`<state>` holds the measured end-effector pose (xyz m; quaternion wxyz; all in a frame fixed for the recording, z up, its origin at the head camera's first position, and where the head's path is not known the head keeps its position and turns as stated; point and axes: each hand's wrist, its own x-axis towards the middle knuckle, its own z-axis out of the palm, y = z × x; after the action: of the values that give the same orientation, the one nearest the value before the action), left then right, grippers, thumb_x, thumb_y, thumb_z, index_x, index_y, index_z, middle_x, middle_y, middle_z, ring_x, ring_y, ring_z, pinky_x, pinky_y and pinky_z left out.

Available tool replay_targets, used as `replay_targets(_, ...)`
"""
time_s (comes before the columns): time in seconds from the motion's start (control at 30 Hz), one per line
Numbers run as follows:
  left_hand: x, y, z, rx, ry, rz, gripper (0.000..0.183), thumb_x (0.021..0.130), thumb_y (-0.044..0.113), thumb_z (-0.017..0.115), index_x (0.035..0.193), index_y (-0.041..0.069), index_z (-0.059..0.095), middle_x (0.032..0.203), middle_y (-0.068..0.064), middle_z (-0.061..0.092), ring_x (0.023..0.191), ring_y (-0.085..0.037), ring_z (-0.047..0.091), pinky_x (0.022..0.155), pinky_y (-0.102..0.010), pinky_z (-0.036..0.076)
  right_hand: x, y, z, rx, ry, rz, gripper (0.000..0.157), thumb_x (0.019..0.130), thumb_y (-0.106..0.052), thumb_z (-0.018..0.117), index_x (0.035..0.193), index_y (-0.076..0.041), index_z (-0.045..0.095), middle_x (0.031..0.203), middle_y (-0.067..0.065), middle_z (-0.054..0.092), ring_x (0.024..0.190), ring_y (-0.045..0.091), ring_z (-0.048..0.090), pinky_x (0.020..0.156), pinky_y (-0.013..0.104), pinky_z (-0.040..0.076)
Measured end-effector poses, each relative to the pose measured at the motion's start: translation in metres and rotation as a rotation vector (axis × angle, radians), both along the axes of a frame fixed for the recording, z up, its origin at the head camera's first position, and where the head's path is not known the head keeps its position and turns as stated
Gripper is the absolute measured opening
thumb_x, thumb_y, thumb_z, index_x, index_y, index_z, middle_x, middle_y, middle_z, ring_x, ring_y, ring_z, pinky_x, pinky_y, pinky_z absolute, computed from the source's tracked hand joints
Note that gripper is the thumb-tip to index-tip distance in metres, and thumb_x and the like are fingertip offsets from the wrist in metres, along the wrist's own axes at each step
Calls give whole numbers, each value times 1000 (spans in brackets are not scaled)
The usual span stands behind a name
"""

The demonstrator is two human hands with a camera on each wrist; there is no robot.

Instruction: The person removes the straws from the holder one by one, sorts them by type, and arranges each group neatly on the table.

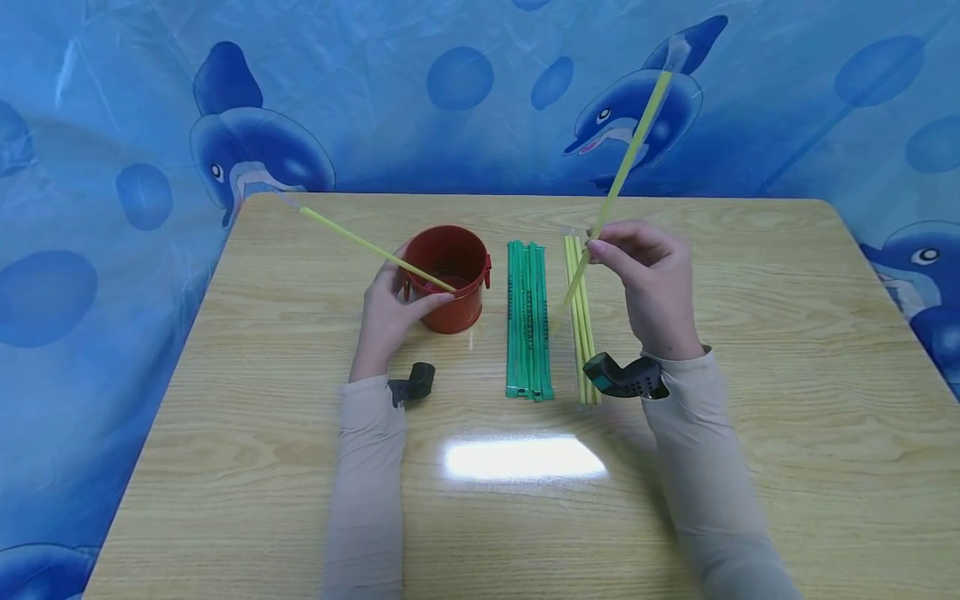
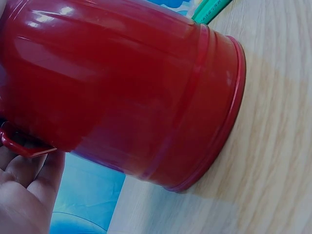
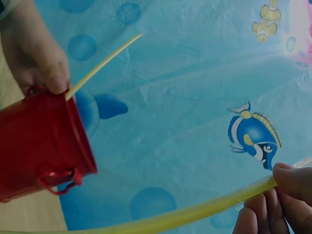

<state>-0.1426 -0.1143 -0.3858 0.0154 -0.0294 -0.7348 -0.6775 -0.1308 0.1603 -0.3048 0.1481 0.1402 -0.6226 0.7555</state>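
Observation:
A small red metal bucket [image 1: 482, 304] with side handles stands on the table, and my left hand [image 1: 386, 312] grips it from the left, thumb over the near rim and fingers round the far side. Out of the bucket a yellow straw [image 1: 345, 236] in a clear wrapper leans to the upper left. My right hand [image 1: 656, 279] pinches another wrapped yellow straw [image 1: 628, 158] between thumb and fingertips, raised and slanted above the table. Below it lie several yellow straws [image 1: 587, 354] side by side. The left wrist view shows the bucket's wall [image 2: 122, 87] up close.
Between the bucket and the yellow straws lies a row of several slim green packets [image 1: 528, 333] with dark printing. The wooden table [image 1: 247, 467] ends at the back against a blue sheet [image 1: 360, 83] with dolphins on it. Light glares off the table's near middle.

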Motion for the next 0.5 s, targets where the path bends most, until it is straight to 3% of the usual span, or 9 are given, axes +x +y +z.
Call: replay_targets(0.5, -2, -1, -2, -30, 17, 10, 72, 78, 15, 78, 141, 21, 43, 139, 1, 46, 132, -15, 37, 104, -33, 39, 13, 40, -31, 85, -158, -6, 7, 85, 4, 65, 91, 6, 69, 85, 6, 68, 76, 15, 63, 75, 24, 53)
